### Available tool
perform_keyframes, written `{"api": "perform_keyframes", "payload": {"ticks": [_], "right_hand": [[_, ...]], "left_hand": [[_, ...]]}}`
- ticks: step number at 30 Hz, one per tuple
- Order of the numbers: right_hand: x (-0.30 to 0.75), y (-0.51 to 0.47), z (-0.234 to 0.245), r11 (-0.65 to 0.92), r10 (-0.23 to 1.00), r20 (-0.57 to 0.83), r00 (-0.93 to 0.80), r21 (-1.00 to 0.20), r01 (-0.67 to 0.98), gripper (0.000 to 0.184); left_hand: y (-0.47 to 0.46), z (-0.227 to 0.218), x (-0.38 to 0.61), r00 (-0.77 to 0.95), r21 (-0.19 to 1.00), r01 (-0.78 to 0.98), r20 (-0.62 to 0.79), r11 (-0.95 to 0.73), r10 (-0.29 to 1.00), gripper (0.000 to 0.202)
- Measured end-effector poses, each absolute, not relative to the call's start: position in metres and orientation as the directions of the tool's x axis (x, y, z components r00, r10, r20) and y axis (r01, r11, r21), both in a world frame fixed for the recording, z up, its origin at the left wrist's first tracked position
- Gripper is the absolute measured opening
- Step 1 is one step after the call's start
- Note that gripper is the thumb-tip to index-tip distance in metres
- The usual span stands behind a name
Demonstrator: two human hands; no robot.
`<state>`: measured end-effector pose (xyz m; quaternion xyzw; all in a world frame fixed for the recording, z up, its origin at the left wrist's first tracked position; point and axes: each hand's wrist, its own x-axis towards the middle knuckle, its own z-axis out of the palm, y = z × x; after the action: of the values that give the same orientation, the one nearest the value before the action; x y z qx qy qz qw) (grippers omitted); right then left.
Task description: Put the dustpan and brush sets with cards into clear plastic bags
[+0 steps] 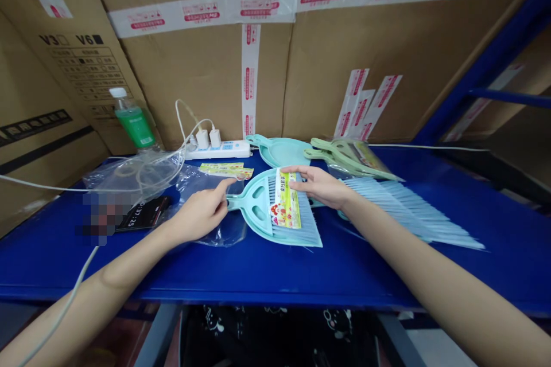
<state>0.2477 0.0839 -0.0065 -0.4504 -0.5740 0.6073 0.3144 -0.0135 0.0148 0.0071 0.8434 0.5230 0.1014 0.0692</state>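
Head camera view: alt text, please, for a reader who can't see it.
On a blue shelf, the left hand holds the handle of a teal dustpan; the right hand touches a yellow label on the brush lying in the pan.

The left hand [198, 213] is pressing against the handle of a mint-green plastic dustpan [253, 223] — the right hand [321, 186] is resting on a printed paper label [284, 200] tucked against a pale blue bristle brush [301, 223]. A crumpled clear plastic bag [224, 229] is lying under the left wrist, while loose blue-bristled brushes [408, 209] are sitting beside the right, all on a blue metal surface [258, 281].
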Motion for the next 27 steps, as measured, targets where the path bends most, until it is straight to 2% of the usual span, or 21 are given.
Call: {"api": "perform_keyframes", "payload": {"ticks": [4, 9, 13, 18, 20, 22, 25, 27], "right_hand": [[0.246, 0.081, -0.008, -0.109, 0.879, -0.17, -0.446, -0.981, 0.16, 0.033], [0.241, 0.08, -0.011, -0.139, 0.9, -0.179, -0.398, -0.982, 0.128, 0.038], [0.236, 0.081, -0.014, -0.13, 0.935, -0.151, -0.322, -0.988, 0.087, 0.036], [0.238, 0.082, -0.015, -0.123, 0.918, -0.148, -0.367, -0.988, 0.091, 0.036], [0.239, 0.082, -0.015, -0.11, 0.913, -0.139, -0.382, -0.989, 0.098, 0.036], [0.24, 0.081, -0.014, -0.102, 0.913, -0.138, -0.384, -0.988, 0.113, 0.037], [0.24, 0.082, -0.013, -0.108, 0.918, -0.147, -0.369, -0.986, 0.124, 0.037], [0.24, 0.081, -0.011, -0.115, 0.922, -0.153, -0.356, -0.985, 0.125, 0.036]], "left_hand": [[0.015, 0.005, -0.015, 0.45, 0.268, 0.84, 0.142, -0.472, 0.882, 0.049], [0.015, 0.006, -0.015, 0.492, 0.354, 0.777, 0.174, -0.521, 0.853, 0.048], [0.012, 0.009, -0.012, 0.514, 0.423, 0.736, 0.157, -0.528, 0.843, 0.043], [0.009, 0.011, -0.008, 0.549, 0.449, 0.715, 0.113, -0.535, 0.828, 0.038], [0.01, 0.013, -0.009, 0.543, 0.404, 0.736, 0.128, -0.544, 0.83, 0.041], [0.012, 0.016, -0.012, 0.479, 0.277, 0.82, 0.147, -0.501, 0.866, 0.042], [0.015, 0.022, -0.02, 0.219, -0.019, 0.976, 0.145, -0.219, 0.965, 0.043], [0.017, 0.026, -0.028, 0.024, -0.161, 0.987, 0.145, 0.0, 0.989, 0.046]]}}
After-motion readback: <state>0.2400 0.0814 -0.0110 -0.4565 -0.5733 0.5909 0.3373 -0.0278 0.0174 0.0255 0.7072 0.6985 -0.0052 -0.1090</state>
